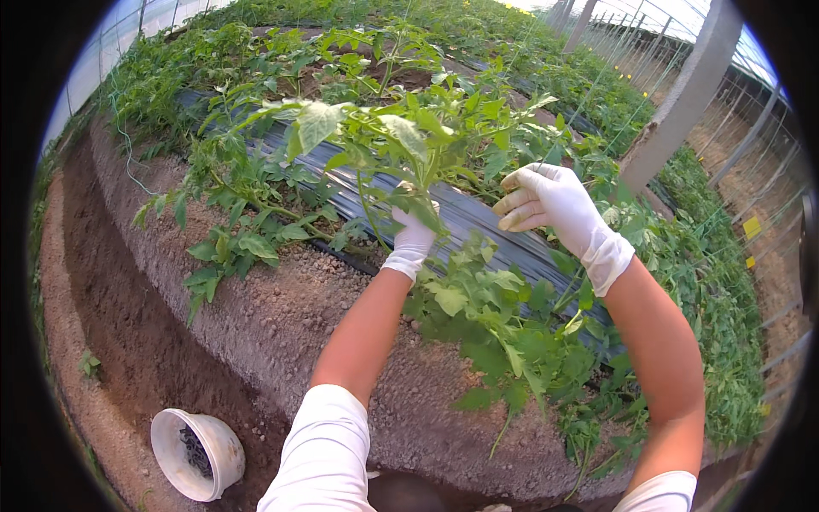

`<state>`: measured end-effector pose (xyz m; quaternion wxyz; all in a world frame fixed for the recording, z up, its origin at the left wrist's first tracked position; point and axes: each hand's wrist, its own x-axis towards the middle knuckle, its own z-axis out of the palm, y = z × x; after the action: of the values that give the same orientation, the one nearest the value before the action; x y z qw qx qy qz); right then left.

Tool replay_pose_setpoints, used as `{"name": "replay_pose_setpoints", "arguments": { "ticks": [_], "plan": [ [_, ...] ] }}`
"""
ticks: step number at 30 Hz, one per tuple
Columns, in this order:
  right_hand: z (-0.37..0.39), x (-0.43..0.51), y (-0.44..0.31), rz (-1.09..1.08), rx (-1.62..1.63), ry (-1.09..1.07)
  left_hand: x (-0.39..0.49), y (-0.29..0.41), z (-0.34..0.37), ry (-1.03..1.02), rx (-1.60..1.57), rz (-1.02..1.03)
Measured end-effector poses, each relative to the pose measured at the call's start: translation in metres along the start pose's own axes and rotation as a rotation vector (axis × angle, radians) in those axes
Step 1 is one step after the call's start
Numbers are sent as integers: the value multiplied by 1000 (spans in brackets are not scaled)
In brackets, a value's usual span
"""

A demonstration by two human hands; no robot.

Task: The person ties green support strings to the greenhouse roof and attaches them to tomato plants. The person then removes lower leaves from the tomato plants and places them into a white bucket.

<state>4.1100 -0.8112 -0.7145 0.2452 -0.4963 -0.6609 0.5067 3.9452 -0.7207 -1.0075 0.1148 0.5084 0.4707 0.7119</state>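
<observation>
My left hand (pixel 413 235), in a white glove, is closed around the stem of a leafy tomato plant (pixel 400 144), whose leaves cover part of the fingers. To its right, my right hand (pixel 550 201) is raised over the bed in a matching glove with stained fingertips. Its fingers are bent, and green twine (pixel 598 73) slants down from above toward it. Whether the fingers pinch the twine is too unclear to tell. Beneath both hands runs a strip of dark plastic mulch film (pixel 470 214) along the raised soil bed (pixel 288 307).
A white bucket (pixel 227 448) with small dark pieces (pixel 195 451) inside stands in the furrow (pixel 147 307) at lower left. Tomato foliage (pixel 499 320) spills over the bed's near side. A concrete post (pixel 681 96) leans at right. Yellow cards (pixel 752 227) hang farther right.
</observation>
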Motion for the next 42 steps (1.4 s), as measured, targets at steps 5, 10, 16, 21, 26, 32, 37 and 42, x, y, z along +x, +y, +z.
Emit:
{"name": "replay_pose_setpoints", "arguments": {
  "ticks": [5,10,16,21,26,32,37,42],
  "plan": [
    [26,37,4,7,409,348,-7,38,-1,34,149,-30],
    [18,69,11,-252,391,68,-45,0,10,-19,480,50],
    [7,69,12,-212,225,-309,-63,48,-18,-109,200,-137],
    [-3,107,74,-603,556,-391,-64,59,-41,-184,144,-196],
    [-6,109,114,-720,1308,-547,-40,65,-33,-191,143,-148],
    [23,74,102,13,1083,363,-16,57,-38,-113,361,27],
    [-5,-11,127,-345,239,402,-37,103,-39,-311,479,-207],
    [35,-126,120,-609,-250,35,-108,46,-161,-267,1350,96]
  ]
}}
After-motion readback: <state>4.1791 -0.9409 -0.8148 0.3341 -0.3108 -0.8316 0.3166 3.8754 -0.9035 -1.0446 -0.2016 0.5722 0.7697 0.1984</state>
